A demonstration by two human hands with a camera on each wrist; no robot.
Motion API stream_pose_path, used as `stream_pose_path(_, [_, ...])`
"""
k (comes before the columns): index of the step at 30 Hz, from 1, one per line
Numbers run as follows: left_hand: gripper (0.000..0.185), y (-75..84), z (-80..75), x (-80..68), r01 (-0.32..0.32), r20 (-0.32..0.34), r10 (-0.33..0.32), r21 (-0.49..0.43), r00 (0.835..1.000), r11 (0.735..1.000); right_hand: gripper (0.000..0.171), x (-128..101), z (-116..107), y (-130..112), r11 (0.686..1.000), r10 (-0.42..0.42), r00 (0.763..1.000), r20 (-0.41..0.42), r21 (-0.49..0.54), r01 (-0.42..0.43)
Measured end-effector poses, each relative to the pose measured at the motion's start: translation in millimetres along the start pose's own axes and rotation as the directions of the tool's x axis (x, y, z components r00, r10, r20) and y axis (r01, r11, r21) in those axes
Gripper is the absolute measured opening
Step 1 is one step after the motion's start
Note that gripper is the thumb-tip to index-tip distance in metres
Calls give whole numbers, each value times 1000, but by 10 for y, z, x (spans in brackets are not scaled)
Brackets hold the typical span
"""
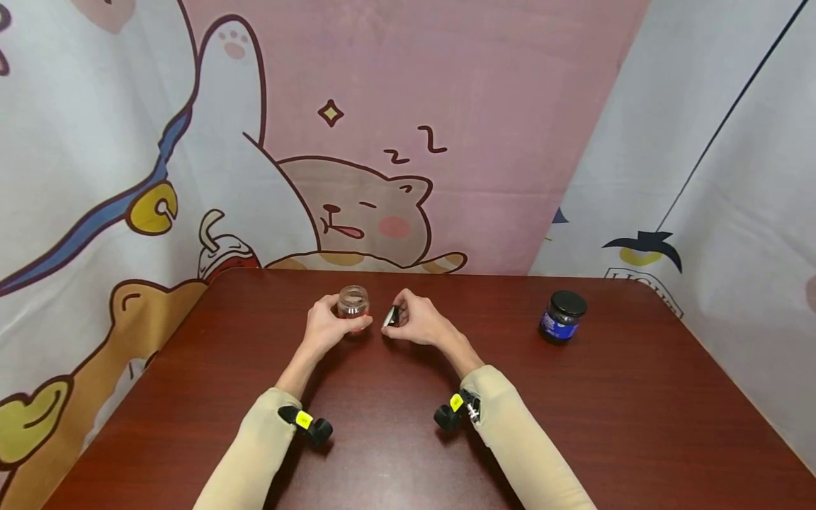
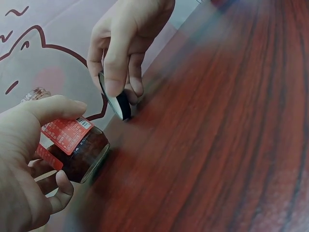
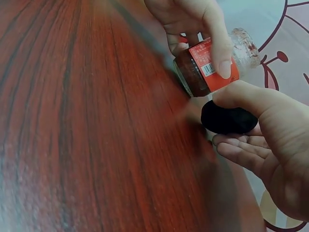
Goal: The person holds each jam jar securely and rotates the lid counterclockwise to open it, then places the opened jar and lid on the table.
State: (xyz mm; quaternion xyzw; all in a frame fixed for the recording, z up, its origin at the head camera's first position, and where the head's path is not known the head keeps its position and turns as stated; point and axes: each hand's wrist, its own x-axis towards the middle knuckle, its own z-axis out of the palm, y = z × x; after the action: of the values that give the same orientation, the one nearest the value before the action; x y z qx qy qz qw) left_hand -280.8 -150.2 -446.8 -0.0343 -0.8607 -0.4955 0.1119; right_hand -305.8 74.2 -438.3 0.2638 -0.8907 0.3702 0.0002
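My left hand (image 1: 324, 327) grips a glass jar (image 1: 353, 300) with a red label, fingers and thumb wrapped round its sides. The jar's mouth is uncovered, and dark contents fill its lower part in the left wrist view (image 2: 89, 157). Just to the right, my right hand (image 1: 422, 323) pinches a black lid (image 1: 392, 316) between thumb and fingers. That lid is tilted on edge, with its pale inner face turned toward the jar. In the right wrist view the lid's black top (image 3: 227, 118) shows beside the jar, apart from its mouth.
A second jar (image 1: 564, 316), with a black lid and a blue label, stands on the right of the dark red wooden table (image 1: 382, 453). Behind the table's back edge hangs a cartoon-printed cloth (image 1: 510, 142).
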Motion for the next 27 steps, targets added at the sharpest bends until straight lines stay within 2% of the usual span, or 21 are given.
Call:
stream_pose_path(6, [52,-7,4,5,8,9,-8,-8,1000,1000,50,30,37,-4,1000,18,1000,19,18,-18])
stream_pose_path(11, [59,-11,-5,2,51,44,-50,-21,998,998,49,55,78,8,1000,8,1000,26,6,-8])
stream_pose_path(17, [65,-8,-20,4,79,65,-77,-41,995,996,48,91,119,18,998,-12,1000,4,-57,12])
stream_pose_path(27, [63,0,-31,-8,97,88,-91,-58,992,994,48,83,137,-24,987,38,999,-10,-159,-39])
